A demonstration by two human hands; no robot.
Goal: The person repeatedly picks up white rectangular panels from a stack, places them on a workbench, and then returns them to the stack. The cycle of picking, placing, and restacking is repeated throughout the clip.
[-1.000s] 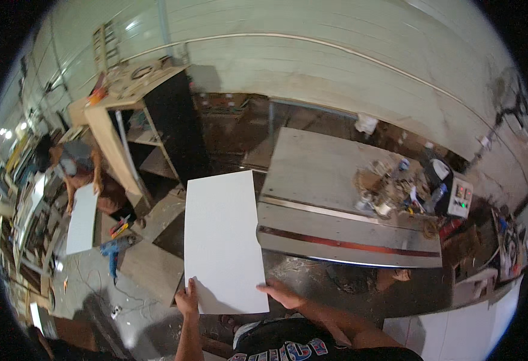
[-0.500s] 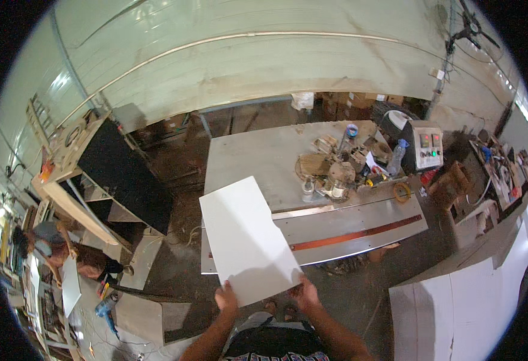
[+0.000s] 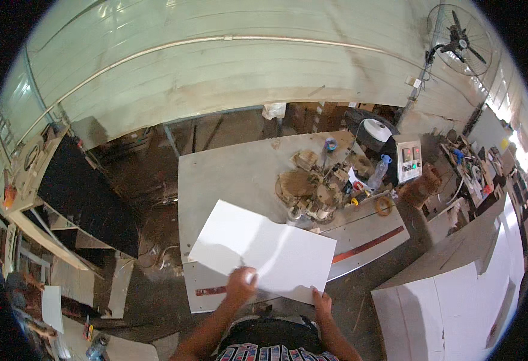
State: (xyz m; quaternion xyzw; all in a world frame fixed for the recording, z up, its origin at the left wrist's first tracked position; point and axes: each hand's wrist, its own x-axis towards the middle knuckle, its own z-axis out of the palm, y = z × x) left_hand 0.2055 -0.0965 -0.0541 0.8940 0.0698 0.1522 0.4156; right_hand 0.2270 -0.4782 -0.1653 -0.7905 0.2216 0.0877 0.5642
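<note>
A white rectangular board (image 3: 297, 249) with a notch in its far long edge lies tilted in front of me, over the near part of the metal-topped workbench (image 3: 216, 174). My left hand (image 3: 242, 287) is closed at the board's near long edge, left of its middle; a small white patch shows between its fingers. At the near right corner, my right hand (image 3: 322, 301) pinches the board with its thumb on top. Beyond the board stands a dusty machine head (image 3: 324, 195) on the bench.
A control box (image 3: 408, 157), a plastic bottle (image 3: 379, 171) and a tape roll (image 3: 384, 206) are on the bench's right side. White panels (image 3: 438, 307) stand at the near right. On the left are a black-sided cabinet (image 3: 86, 192) and another person holding a pale panel (image 3: 52, 308).
The board has turned from lengthwise to crosswise, its far end swinging left and nearer. My left hand has shifted to its long edge, and the view has turned a little right.
</note>
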